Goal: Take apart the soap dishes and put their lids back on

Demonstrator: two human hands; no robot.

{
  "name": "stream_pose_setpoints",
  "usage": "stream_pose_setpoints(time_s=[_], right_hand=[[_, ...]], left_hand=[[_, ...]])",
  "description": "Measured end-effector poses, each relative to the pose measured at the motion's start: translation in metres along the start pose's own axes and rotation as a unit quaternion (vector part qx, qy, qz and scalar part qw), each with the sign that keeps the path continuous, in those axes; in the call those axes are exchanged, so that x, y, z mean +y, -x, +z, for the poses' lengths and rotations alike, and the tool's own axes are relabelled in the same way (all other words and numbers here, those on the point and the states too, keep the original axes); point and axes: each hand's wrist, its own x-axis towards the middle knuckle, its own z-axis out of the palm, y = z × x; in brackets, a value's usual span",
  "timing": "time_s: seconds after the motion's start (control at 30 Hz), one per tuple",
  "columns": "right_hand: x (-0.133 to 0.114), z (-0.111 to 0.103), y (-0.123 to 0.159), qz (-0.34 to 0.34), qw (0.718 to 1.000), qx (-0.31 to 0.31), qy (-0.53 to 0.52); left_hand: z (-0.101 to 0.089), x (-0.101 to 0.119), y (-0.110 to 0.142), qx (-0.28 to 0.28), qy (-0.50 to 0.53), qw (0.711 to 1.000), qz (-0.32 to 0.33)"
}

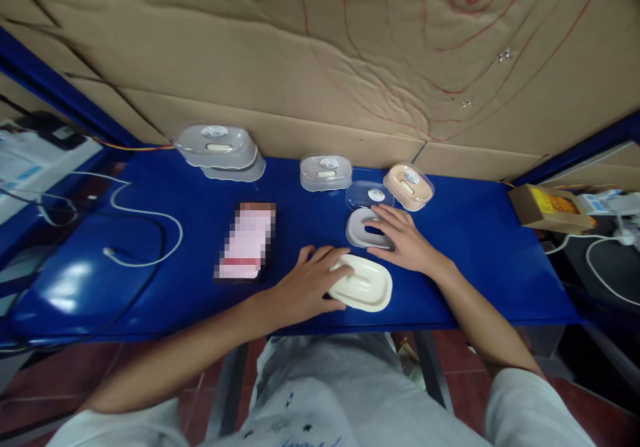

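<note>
Well, the cream oval dish point(367, 293) lies near the front edge of the blue table point(300, 227), right before the person, probably so that both arms can reach it without stretching. The left hand point(320, 277) grasps its left end, the fingers along the far side and the thumb at the near rim; the index finger bends over into the hollow. From where I stand, that looks meant to steady the dish rather than squeeze it.

Just behind it sits a grey oval dish point(356, 232) with a dark oval in its middle, though I can't tell whether that is a hole or a recess. The right hand point(400, 237) arches over its right end with fingers spread; whether they grip or merely rest there, I cannot say.

Next to it, further back, lies a clear lid point(357, 195), with a peach oval box point(423, 197) to its right and a grey lidded box point(325, 179) to its left. A stack of grey boxes point(220, 150) stands at the back left, against the cardboard wall point(200, 53), perhaps to save working room. Nearer, a phone-like device point(245, 240) lies beyond the left forearm, its screen pixelated, and a white cable point(181, 230) curls further left.
</note>
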Motion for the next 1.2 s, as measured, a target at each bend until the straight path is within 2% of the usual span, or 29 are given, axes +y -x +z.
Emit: stream_pose_setpoints(time_s=[0.1,0.17,0.27,0.33,0.37,0.43,0.47,0.53,0.6,0.67,0.8,0.9,0.97,1.03,1.1,1.2], right_hand=[[-0.008,-0.003,0.0,0.001,0.999,0.029,0.023],[-0.019,-0.006,0.002,-0.017,0.999,0.04,0.013],[-0.039,-0.003,0.004,-0.085,0.996,-0.001,-0.005],[-0.048,0.003,0.006,-0.123,0.991,-0.047,0.001],[-0.05,0.006,0.006,-0.129,0.99,-0.065,0.005],[-0.05,0.008,0.007,-0.122,0.989,-0.086,0.006],[-0.048,0.007,0.008,-0.112,0.99,-0.089,0.002],[-0.041,0.001,0.009,-0.092,0.991,-0.092,-0.005],[-0.035,-0.006,0.011,-0.082,0.993,-0.083,-0.01],[-0.032,-0.011,0.011,-0.079,0.995,-0.054,-0.009],[-0.035,-0.007,0.006,-0.081,0.996,0.027,0.004],[-0.043,0.003,0.001,-0.107,0.994,0.031,0.013],[-0.047,0.01,0.0,-0.122,0.992,0.012,0.018],[-0.05,0.015,0.0,-0.129,0.991,-0.013,0.02],[-0.051,0.019,0.0,-0.13,0.991,-0.03,0.019],[-0.052,0.021,0.001,-0.137,0.99,-0.04,0.019]], left_hand=[[0.003,0.004,-0.004,0.039,-0.034,0.998,0.019],[-0.005,0.002,-0.011,0.076,-0.024,0.996,0.026],[-0.037,-0.014,-0.038,0.142,-0.013,0.99,-0.015],[-0.062,-0.034,-0.066,0.165,-0.069,0.982,-0.063],[-0.073,-0.044,-0.082,0.166,-0.094,0.977,-0.092],[-0.09,-0.065,-0.109,0.132,-0.125,0.973,-0.145],[-0.095,-0.073,-0.12,0.111,-0.132,0.969,-0.174],[-0.098,-0.084,-0.129,0.105,-0.138,0.966,-0.19],[-0.095,-0.087,-0.123,0.101,-0.142,0.965,-0.195],[-0.088,-0.085,-0.104,0.086,-0.129,0.969,-0.194],[-0.079,-0.072,-0.057,0.06,0.045,0.988,-0.135],[-0.081,-0.064,-0.039,0.074,0.123,0.98,-0.14],[-0.084,-0.067,-0.041,0.104,0.112,0.977,-0.152],[-0.085,-0.078,-0.054,0.134,0.057,0.974,-0.174],[-0.085,-0.094,-0.072,0.122,-0.013,0.973,-0.194],[-0.083,-0.115,-0.096,0.092,-0.032,0.976,-0.195]])
